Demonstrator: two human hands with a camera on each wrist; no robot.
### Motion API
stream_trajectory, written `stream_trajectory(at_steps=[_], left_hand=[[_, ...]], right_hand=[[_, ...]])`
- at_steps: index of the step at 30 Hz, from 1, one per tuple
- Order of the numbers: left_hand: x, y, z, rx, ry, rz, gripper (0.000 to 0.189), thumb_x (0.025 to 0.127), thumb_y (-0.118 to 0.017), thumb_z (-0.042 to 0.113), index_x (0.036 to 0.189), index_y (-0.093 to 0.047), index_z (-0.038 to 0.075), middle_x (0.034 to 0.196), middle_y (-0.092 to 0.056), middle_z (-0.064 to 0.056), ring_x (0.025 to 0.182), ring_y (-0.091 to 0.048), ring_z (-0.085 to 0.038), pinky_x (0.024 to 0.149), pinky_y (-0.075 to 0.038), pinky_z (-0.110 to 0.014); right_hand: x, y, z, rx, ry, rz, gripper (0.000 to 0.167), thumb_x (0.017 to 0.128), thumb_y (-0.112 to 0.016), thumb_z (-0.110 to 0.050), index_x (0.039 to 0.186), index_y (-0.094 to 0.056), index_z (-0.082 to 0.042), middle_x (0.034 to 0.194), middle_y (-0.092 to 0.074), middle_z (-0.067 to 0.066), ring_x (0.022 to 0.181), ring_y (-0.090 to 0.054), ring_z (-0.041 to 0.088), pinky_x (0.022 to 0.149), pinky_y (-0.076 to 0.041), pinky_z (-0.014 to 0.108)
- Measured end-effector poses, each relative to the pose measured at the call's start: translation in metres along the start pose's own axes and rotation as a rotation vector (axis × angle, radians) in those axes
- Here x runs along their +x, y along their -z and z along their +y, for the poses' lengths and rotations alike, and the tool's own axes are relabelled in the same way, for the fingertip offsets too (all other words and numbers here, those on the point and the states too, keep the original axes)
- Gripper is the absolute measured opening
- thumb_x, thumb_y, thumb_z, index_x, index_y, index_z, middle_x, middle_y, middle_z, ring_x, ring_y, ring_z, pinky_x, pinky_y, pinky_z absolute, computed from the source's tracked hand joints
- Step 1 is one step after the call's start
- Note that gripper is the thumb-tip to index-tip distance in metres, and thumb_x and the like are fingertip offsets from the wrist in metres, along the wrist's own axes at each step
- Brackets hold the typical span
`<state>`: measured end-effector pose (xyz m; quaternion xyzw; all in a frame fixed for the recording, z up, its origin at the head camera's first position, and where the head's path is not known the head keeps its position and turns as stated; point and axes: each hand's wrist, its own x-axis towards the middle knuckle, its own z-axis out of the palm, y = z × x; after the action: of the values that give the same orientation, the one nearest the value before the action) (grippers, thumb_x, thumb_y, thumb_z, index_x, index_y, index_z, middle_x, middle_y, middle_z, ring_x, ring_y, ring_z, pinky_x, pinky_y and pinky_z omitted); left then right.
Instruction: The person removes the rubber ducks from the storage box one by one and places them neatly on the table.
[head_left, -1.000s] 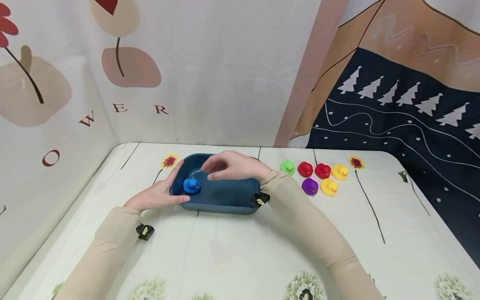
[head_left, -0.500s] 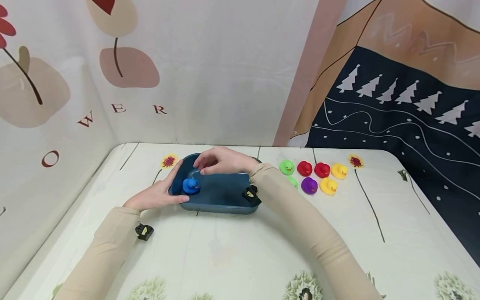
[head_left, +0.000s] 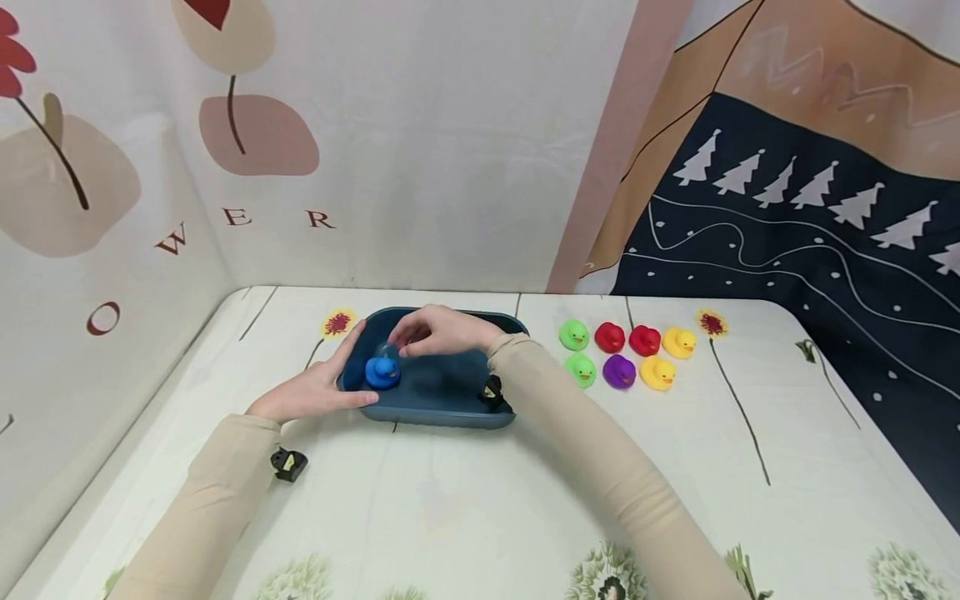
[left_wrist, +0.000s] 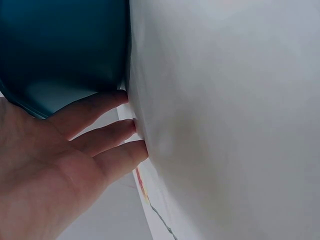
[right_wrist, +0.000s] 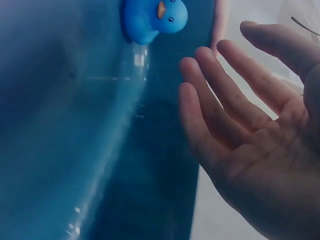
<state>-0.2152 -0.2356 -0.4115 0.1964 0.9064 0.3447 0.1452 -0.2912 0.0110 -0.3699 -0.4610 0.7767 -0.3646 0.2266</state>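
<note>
A dark blue tray [head_left: 450, 414] sits on the table with a blue rubber duck [head_left: 382, 372] inside its left end. My left hand [head_left: 318, 392] spans that end, thumb on the front rim and fingers along the outer side. In the left wrist view the fingers [left_wrist: 100, 112] lie fairly straight beside the tray wall [left_wrist: 65, 45]. My right hand [head_left: 442, 331] hovers over the tray, its fingertips just behind and right of the duck. Loosely bent and holding nothing, it shows its palm in the right wrist view. A pale shiny patch shows behind the duck.
Right of the tray stand two green ducks [head_left: 574, 335], two red ducks [head_left: 609, 337], a purple duck [head_left: 618, 372] and two yellow ducks [head_left: 657, 372]. My right sleeve [head_left: 592, 442] passes in front of the tray's right end. Printed cloth [head_left: 450, 167] hangs behind the table.
My right hand has moved left, closer to the duck, and its forearm now uncovers the second green duck. My left hand, the tray and the blue duck stay in place.
</note>
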Motion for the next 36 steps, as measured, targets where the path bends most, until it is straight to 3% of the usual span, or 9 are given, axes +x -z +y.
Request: stream_trajectory(at_steps=[9,17,22,28,31,36], left_hand=[[0.001,0.0,0.002,-0.02,-0.009,-0.006,0.106,0.089,-0.068,0.04,0.154,0.013,0.022,0.148,-0.024,-0.037,0.12,-0.045,-0.052,0.096,-0.034,-0.066],[0.0,0.001,0.004,-0.011,-0.02,-0.007,0.107,0.088,-0.069,0.041,0.154,0.014,0.021,0.147,-0.024,-0.038,0.12,-0.045,-0.053,0.096,-0.034,-0.066],[0.0,0.001,0.003,-0.008,0.001,-0.007,0.106,0.089,-0.067,0.043,0.154,0.015,0.024,0.15,-0.021,-0.035,0.125,-0.039,-0.053,0.097,-0.032,-0.068],[0.0,0.001,0.0,-0.019,-0.007,-0.005,0.106,0.089,-0.068,0.041,0.154,0.014,0.024,0.145,-0.03,-0.037,0.119,-0.047,-0.052,0.095,-0.035,-0.067],[0.0,0.001,-0.001,-0.032,-0.005,-0.007,0.105,0.089,-0.067,0.04,0.154,0.014,0.024,0.147,-0.027,-0.036,0.118,-0.048,-0.051,0.094,-0.035,-0.067],[0.0,0.001,-0.001,-0.034,-0.016,-0.004,0.105,0.089,-0.068,0.039,0.154,0.013,0.024,0.145,-0.03,-0.036,0.114,-0.051,-0.048,0.093,-0.037,-0.065]], right_hand=[[0.007,-0.01,0.006,0.017,-0.069,0.017,0.029,0.095,-0.06,-0.005,0.122,-0.061,0.005,0.111,-0.064,0.013,0.1,-0.059,0.017,0.089,-0.046,0.018],[0.009,-0.013,0.006,0.014,-0.109,0.027,0.038,0.094,-0.061,-0.009,0.13,-0.055,0.004,0.119,-0.061,0.017,0.107,-0.059,0.021,0.091,-0.046,0.02],[0.011,-0.015,0.007,0.006,-0.11,0.016,0.039,0.094,-0.061,-0.008,0.131,-0.054,0.004,0.121,-0.06,0.016,0.109,-0.058,0.022,0.091,-0.046,0.02],[0.015,-0.021,0.007,-0.002,-0.111,-0.023,0.038,0.093,-0.062,-0.008,0.129,-0.056,0.002,0.123,-0.058,0.015,0.109,-0.058,0.023,0.09,-0.046,0.02],[0.016,-0.024,0.007,0.002,-0.12,-0.035,0.038,0.093,-0.063,-0.008,0.129,-0.055,0.002,0.126,-0.057,0.016,0.111,-0.058,0.024,0.091,-0.046,0.02],[0.018,-0.027,0.008,0.017,-0.116,-0.044,0.034,0.091,-0.066,-0.007,0.123,-0.058,0.001,0.12,-0.059,0.013,0.106,-0.059,0.022,0.088,-0.047,0.021]])
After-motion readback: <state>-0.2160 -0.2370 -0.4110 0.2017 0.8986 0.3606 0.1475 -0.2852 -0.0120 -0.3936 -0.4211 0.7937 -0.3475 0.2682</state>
